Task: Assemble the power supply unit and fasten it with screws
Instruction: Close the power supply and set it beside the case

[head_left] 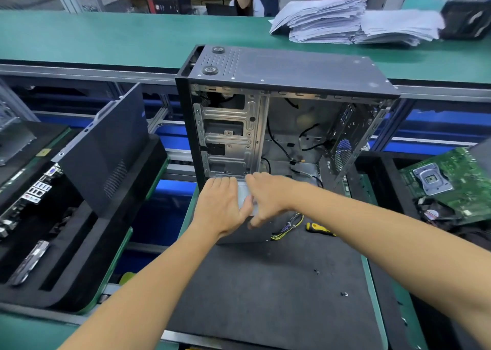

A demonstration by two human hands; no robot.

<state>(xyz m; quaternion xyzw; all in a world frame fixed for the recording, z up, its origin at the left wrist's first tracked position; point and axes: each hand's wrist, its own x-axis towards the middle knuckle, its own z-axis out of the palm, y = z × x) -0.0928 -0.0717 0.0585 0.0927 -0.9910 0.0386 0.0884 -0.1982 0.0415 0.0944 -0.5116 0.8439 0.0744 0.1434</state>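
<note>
Both hands flat on the power supply unit: left hand palm-down on its top, fingers spread, right hand across the near right edge, so my grip is an open press, not a closed grasp. PSU sits on the black mat on the tabletop, at the open mouth of the computer case, not yet in its bay. Cable bundle trails off its right side, beside the yellow-handled screwdriver. I judge it a dense, rigid metal box, smooth-sided so it can slip. I'd take it by opposite side walls, never by the wires, and keep them clear of the case edge. Loose screws lie on the mat nearer me.
</note>
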